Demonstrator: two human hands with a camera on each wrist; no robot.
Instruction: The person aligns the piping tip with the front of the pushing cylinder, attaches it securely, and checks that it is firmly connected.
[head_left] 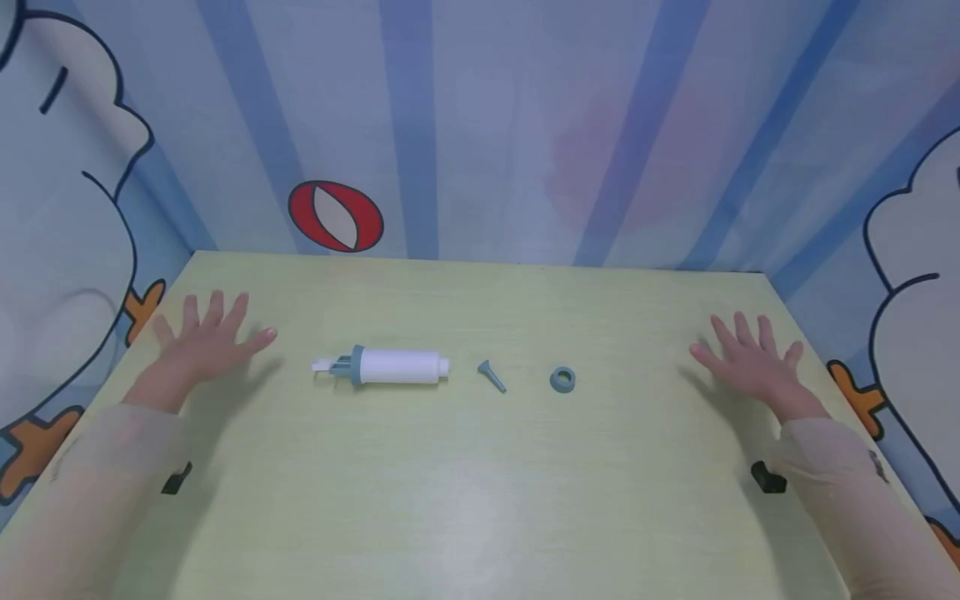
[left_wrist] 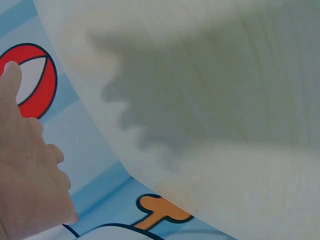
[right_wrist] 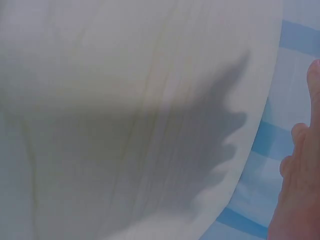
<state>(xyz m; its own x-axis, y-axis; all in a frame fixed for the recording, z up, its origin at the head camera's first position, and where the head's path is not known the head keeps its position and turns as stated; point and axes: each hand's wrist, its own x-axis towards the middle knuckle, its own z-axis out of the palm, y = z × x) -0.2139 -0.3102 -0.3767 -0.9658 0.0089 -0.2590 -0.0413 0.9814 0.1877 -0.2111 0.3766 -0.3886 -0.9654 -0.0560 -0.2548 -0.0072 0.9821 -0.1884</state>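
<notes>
My left hand is held over the left side of the table with its fingers spread, holding nothing. On the far right, my right hand is spread the same way and also holds nothing. Between them lies a white cylinder with a grey-blue collar and a narrow white tip, on its side and nearest to the left hand. To its right is a small grey-blue pin with a flared head. Further right sits a grey-blue ring with a hole through it. The wrist views show each hand above the table, with its shadow below.
The pale wooden table ends at a striped blue curtain behind. Printed cartoon figures and a red-and-white ball picture decorate the cloth. Small black pieces show beside both sleeves.
</notes>
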